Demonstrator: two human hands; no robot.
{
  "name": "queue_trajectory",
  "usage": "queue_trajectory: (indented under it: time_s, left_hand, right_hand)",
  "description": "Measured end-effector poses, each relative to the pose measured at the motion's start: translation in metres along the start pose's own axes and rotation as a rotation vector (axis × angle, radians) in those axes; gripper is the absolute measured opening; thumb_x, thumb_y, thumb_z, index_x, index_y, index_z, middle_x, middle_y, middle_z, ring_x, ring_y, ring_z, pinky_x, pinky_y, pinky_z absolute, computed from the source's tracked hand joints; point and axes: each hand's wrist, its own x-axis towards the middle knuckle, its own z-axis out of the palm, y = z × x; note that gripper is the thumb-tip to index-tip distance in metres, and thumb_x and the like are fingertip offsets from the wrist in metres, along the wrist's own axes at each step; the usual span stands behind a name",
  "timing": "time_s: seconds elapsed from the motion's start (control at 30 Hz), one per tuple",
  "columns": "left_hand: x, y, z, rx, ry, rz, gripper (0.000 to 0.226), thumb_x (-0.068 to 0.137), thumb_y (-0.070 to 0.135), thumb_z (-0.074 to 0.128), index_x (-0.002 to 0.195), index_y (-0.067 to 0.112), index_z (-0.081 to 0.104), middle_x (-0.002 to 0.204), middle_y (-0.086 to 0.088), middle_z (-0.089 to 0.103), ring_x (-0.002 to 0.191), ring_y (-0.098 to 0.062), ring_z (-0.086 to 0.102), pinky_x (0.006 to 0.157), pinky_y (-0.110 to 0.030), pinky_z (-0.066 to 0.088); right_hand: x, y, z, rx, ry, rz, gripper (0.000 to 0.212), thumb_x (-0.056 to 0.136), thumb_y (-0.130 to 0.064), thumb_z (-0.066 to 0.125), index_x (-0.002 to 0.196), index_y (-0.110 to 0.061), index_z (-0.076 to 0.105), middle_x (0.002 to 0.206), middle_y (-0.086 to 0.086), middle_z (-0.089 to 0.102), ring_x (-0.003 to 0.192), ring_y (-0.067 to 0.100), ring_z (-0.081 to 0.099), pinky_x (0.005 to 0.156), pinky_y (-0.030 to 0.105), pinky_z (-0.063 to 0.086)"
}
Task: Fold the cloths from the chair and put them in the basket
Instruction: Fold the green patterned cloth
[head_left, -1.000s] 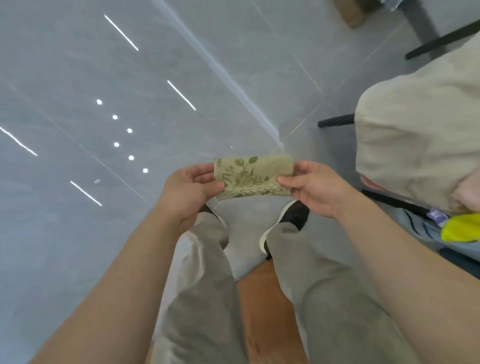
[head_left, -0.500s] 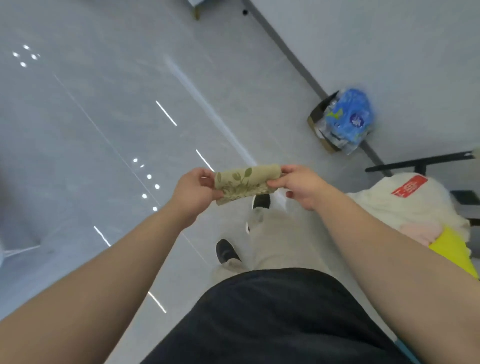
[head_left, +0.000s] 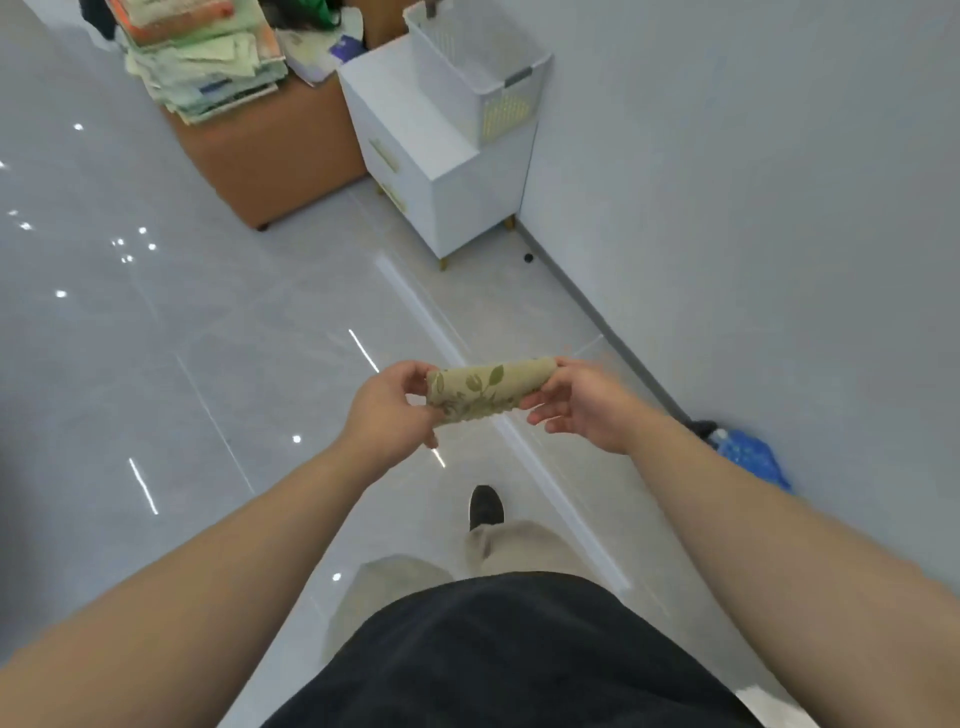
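A small folded beige cloth (head_left: 485, 387) with a green leaf print is held level in front of me, above the floor. My left hand (head_left: 389, 413) pinches its left end. My right hand (head_left: 582, 402) holds its right end between thumb and fingertips, the other fingers loosely spread. A white slatted basket (head_left: 480, 70) stands on a white cabinet far ahead, against the wall. The chair is out of view.
The white cabinet (head_left: 415, 150) sits next to a brown box-shaped stool (head_left: 275, 156) piled with folded cloths and papers (head_left: 202, 57). A blue plastic bag (head_left: 750, 457) lies by the wall at right. Glossy grey floor tiles stretch between me and the cabinet.
I have stood up and turned away from the chair; the view swung from the chair and its cloths toward the cabinet and basket. Both hands kept the folded cloth.
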Motion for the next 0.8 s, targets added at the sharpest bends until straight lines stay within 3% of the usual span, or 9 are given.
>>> queue_trajectory:
  time_s: [0.13, 0.2, 0.27, 0.33, 0.43, 0.5, 0.63, 0.8]
  left_hand:
    - [0.097, 0.060, -0.043, -0.004, 0.027, 0.077, 0.026, 0.086, 0.002, 0.067, 0.098, 0.025, 0.066, 0.095, 0.012, 0.070, 0.071, -0.012, 0.074, 0.078, -0.044, 0.060]
    - [0.148, 0.081, -0.061, 0.046, 0.020, 0.137, 0.028, 0.086, 0.002, 0.065, 0.094, 0.029, 0.067, 0.086, 0.012, 0.072, 0.076, -0.010, 0.073, 0.079, -0.041, 0.060]
    - [0.230, 0.107, -0.088, 0.129, -0.018, 0.232, 0.026, 0.083, 0.008, 0.071, 0.095, 0.030, 0.067, 0.094, 0.009, 0.071, 0.081, -0.007, 0.070, 0.080, -0.026, 0.057]
    - [0.247, 0.116, -0.092, 0.274, -0.029, 0.392, 0.031, 0.080, 0.010, 0.077, 0.103, 0.028, 0.066, 0.103, 0.008, 0.065, 0.084, -0.007, 0.065, 0.080, -0.017, 0.053]
    - [0.324, 0.147, -0.115, 0.451, -0.090, 0.644, 0.034, 0.085, 0.007, 0.072, 0.115, 0.021, 0.066, 0.109, 0.004, 0.061, 0.087, -0.014, 0.061, 0.081, -0.030, 0.054]
    - [0.374, 0.176, -0.128, 0.600, -0.145, 0.745, 0.038, 0.088, 0.003, 0.063, 0.122, 0.021, 0.064, 0.115, 0.001, 0.060, 0.087, -0.024, 0.062, 0.072, -0.038, 0.054]
    - [0.471, 0.237, -0.145, 0.826, -0.175, 0.987, 0.052, 0.075, -0.005, 0.071, 0.118, 0.023, 0.069, 0.105, -0.004, 0.063, 0.071, -0.031, 0.065, 0.055, -0.026, 0.045]
    - [0.605, 0.305, -0.150, 0.999, -0.257, 1.077, 0.046, 0.068, -0.007, 0.076, 0.105, 0.020, 0.075, 0.100, -0.007, 0.065, 0.065, -0.032, 0.063, 0.049, -0.033, 0.049]
  right_hand:
    - [0.061, -0.119, 0.007, 0.071, 0.016, 0.020, 0.031, 0.097, -0.032, 0.039, 0.104, -0.009, 0.059, 0.091, 0.023, 0.072, 0.067, 0.030, 0.064, 0.057, 0.031, 0.043]
    - [0.096, -0.167, 0.012, 0.013, 0.043, 0.012, 0.035, 0.099, -0.048, 0.048, 0.099, -0.014, 0.058, 0.085, 0.016, 0.072, 0.066, 0.027, 0.063, 0.055, 0.030, 0.043]
    - [0.156, -0.232, 0.018, -0.077, 0.104, -0.038, 0.024, 0.097, -0.037, 0.062, 0.094, -0.014, 0.058, 0.084, 0.012, 0.067, 0.065, 0.024, 0.061, 0.053, 0.028, 0.044]
    - [0.169, -0.243, 0.014, -0.179, 0.133, -0.067, 0.017, 0.094, -0.021, 0.069, 0.084, -0.015, 0.056, 0.086, 0.011, 0.062, 0.066, 0.022, 0.059, 0.053, 0.028, 0.046]
    - [0.216, -0.303, 0.012, -0.121, 0.188, -0.101, 0.019, 0.092, -0.011, 0.069, 0.083, -0.017, 0.054, 0.088, 0.006, 0.059, 0.074, 0.019, 0.056, 0.058, 0.029, 0.049]
    - [0.238, -0.353, 0.008, -0.205, 0.244, -0.134, 0.017, 0.092, -0.009, 0.068, 0.087, -0.019, 0.055, 0.092, 0.007, 0.059, 0.078, 0.021, 0.055, 0.060, 0.029, 0.048]
    - [0.292, -0.447, -0.010, -0.340, 0.299, -0.211, 0.024, 0.091, 0.002, 0.056, 0.083, -0.020, 0.057, 0.088, 0.013, 0.055, 0.074, 0.023, 0.051, 0.061, 0.032, 0.044]
    - [0.396, -0.544, -0.046, -0.478, 0.305, -0.250, 0.026, 0.091, 0.000, 0.052, 0.083, -0.021, 0.065, 0.089, 0.009, 0.060, 0.078, 0.023, 0.054, 0.066, 0.033, 0.048]
